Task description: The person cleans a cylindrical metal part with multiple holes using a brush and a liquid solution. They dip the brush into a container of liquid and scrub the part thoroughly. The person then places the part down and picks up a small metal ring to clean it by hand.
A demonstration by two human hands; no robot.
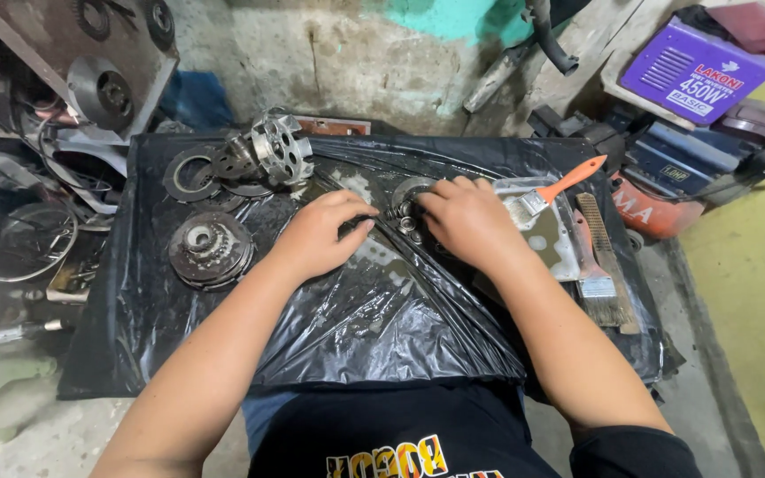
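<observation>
View: looking down from the head at a low bench covered in a black plastic sheet (374, 319), greasy and wrinkled

Left hand (316, 235): at the centre of the sheet, palm down, fingers curled and pointing to 2 o'clock, the tips touching small metal parts (407, 217); whether it grips one I cannot tell

Right hand (467, 221): just right of the left hand, palm down, fingers bent over the same small parts and a round metal disc (405, 188); its hold is hidden under the fingers, so I cannot tell

Small parts: between the two sets of fingertips, just above centre, lying on the sheet

Clutch hub (210, 250): at 9 o'clock from the left hand, a round dirty piece, lying flat, apart from the hand

Ring plates (192, 173): at 10 o'clock, flat and dark

Basket (281, 146): at 11 o'clock, shiny slotted metal, tilted, beside the plates

Tray (552, 239): at 3 o'clock from the right hand, shallow and grey

Brush (551, 193): orange handle, lying across the tray

Wire brush (606, 257): at the tray's right edge, beside a second paintbrush (591, 265)
</observation>
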